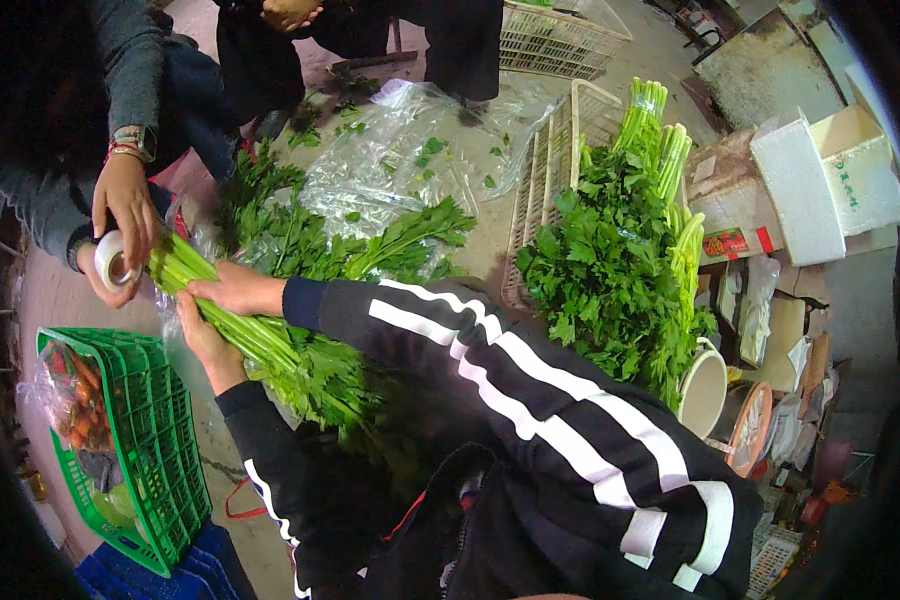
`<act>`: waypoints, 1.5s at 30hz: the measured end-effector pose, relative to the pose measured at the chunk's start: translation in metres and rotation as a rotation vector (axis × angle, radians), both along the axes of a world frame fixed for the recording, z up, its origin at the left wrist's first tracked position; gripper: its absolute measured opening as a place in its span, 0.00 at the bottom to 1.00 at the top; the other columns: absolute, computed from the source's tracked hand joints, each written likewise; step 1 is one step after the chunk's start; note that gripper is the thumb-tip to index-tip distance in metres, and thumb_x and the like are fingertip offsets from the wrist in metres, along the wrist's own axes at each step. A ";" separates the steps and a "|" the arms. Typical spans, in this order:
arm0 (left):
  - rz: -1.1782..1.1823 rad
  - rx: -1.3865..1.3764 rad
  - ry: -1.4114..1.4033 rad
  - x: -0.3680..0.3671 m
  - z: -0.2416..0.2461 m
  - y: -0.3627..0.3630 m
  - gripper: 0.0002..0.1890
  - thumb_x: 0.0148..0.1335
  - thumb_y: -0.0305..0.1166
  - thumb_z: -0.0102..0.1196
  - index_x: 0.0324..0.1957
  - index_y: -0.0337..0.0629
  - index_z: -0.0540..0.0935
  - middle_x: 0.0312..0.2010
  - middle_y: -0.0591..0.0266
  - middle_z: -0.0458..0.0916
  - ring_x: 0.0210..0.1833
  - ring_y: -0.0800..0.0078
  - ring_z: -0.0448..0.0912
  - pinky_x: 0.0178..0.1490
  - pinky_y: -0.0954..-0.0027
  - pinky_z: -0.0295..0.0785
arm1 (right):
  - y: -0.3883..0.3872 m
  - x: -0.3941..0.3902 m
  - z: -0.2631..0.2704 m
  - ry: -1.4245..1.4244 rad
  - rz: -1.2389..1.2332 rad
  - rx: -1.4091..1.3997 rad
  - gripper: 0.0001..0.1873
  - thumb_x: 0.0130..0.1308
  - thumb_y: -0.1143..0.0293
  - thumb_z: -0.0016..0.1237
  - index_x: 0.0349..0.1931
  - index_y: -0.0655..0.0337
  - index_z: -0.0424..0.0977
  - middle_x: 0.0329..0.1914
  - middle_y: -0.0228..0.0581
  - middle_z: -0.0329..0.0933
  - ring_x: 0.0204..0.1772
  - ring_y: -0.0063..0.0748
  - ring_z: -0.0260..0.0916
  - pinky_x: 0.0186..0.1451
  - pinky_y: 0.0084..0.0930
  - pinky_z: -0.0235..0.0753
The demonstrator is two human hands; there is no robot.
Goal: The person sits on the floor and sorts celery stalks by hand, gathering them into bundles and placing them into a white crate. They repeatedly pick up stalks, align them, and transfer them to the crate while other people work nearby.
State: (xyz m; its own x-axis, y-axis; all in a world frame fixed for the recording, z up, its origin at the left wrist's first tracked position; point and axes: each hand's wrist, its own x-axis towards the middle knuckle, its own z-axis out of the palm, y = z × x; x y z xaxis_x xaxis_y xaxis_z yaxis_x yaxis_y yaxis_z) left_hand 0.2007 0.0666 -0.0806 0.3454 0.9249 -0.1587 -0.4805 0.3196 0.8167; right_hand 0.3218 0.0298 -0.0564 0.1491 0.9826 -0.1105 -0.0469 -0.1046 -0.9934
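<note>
Both my hands grip one bundle of celery (251,334), its pale green stalks pointing up and left, its leaves hanging toward my lap. My left hand (208,341) clasps the stalks from the near side. Just above it, my right hand (240,289) wraps the bundle from the far side. At the stalk ends, a co-worker's hand (125,195) rests by the bundle. That person's other hand (107,281) holds a roll of clear tape (109,259) against the stalks. Loose celery (397,236) lies on the plastic sheet (427,120) beyond my arms.
To the right, a beige plastic crate (544,180) bears taped celery bundles (600,270). Foam boxes (799,187) and a white bucket (705,390) stand behind it. At lower left is a green crate (150,420) with bagged carrots (79,397). Another person's hand (291,11) shows at the top.
</note>
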 end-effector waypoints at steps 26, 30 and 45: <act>0.035 0.021 0.013 -0.020 0.057 -0.006 0.32 0.72 0.50 0.39 0.69 0.39 0.58 0.65 0.47 0.65 0.66 0.56 0.66 0.70 0.57 0.58 | -0.024 -0.002 0.048 -0.413 0.089 0.282 0.39 0.57 0.52 0.51 0.59 0.72 0.55 0.39 0.65 0.76 0.44 0.61 0.76 0.48 0.49 0.72; -0.110 0.256 0.023 -0.029 0.068 -0.014 0.27 0.70 0.42 0.45 0.67 0.41 0.64 0.65 0.54 0.67 0.66 0.62 0.67 0.68 0.61 0.60 | -0.038 -0.008 0.056 -0.519 0.147 0.415 0.39 0.53 0.57 0.53 0.61 0.68 0.55 0.44 0.60 0.73 0.44 0.59 0.75 0.49 0.51 0.70; -0.007 1.000 0.501 0.030 0.202 -0.097 0.26 0.61 0.39 0.58 0.58 0.36 0.71 0.60 0.54 0.69 0.59 0.64 0.70 0.64 0.61 0.65 | -0.141 0.078 0.092 0.699 0.400 -0.156 0.61 0.50 0.17 0.22 0.64 0.68 0.60 0.50 0.63 0.73 0.38 0.48 0.80 0.41 0.37 0.81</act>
State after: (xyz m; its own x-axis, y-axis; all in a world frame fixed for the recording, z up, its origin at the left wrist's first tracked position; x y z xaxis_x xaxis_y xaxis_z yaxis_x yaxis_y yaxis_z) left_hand 0.2306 -0.0309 0.1214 0.4570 0.7124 0.5326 -0.0259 -0.5879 0.8085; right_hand 0.3995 -0.1108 0.0356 -0.3636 0.9125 -0.1875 -0.5793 -0.3791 -0.7216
